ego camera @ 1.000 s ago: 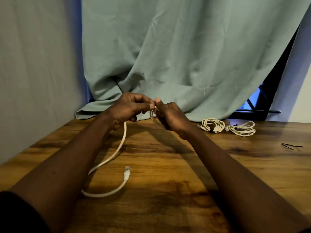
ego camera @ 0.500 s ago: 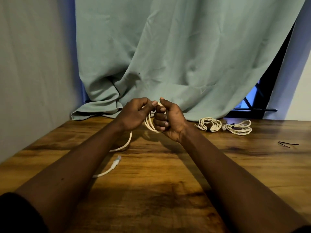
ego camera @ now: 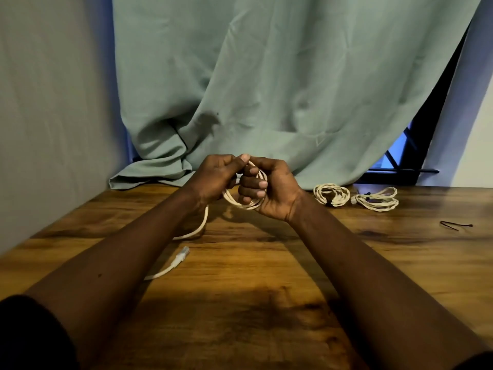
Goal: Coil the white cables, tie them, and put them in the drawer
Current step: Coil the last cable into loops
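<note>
Left hand (ego camera: 213, 180), right hand (ego camera: 278, 194) round cable (ego camera: 238, 204) over table (ego camera: 253, 265) (curtain (ego camera: 266, 89) behind)

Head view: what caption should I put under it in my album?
Left hand and right hand hold a half-coiled cable above the table; two more coils lie at the right.

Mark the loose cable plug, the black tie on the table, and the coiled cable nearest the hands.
Plug (ego camera: 183, 253): head view, on its clear tip.
Black tie (ego camera: 456, 224): head view, on its middle.
Coiled cable (ego camera: 340, 201): head view, on its near loops.
</note>
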